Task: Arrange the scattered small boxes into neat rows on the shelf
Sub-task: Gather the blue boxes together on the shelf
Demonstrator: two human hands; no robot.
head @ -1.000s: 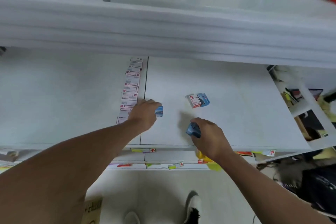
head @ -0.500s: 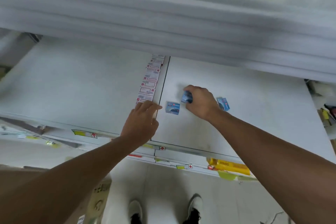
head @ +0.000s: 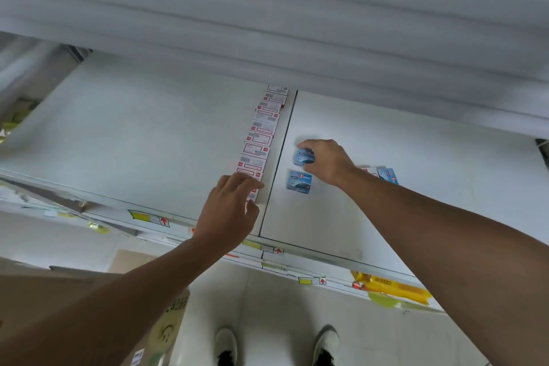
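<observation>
Row of boxes (head: 261, 140) runs up the shelf (head: 133, 140) mid-frame, left of the seam; two loose boxes (head: 299, 182) right of it, more (head: 386, 175) further right.

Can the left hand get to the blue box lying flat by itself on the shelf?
Probably yes. The left hand rests on the shelf edge, just left of the flat blue box, and nothing lies between them. The right hand is holding another blue box behind it.

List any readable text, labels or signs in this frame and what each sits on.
No words are legible.
Row of white-and-red boxes: barcodes and red frames, print blurred.
Blue box in the right hand: print too small.
Blue box on the shelf: same.
Shelf-edge tags: red up arrows only.
Yellow packet: writing blurred.
Cardboard box: markings unreadable.
</observation>
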